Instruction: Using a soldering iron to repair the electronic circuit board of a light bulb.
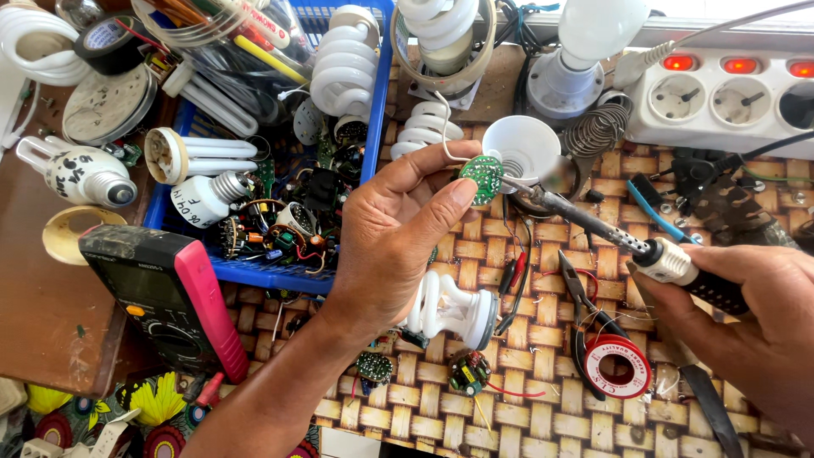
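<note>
My left hand (398,225) pinches a small round green circuit board (482,176) between thumb and fingers, above the woven mat (526,407). My right hand (750,318) grips a soldering iron (610,233), its tip touching the board's edge, just beside a white lamp cap (527,146).

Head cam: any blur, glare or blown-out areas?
Head view: daylight, mostly sharp; bulb top centre blown out white; a smudged blur patch beside the soldering iron near the white cap; left hand and green round board crisp.
</note>
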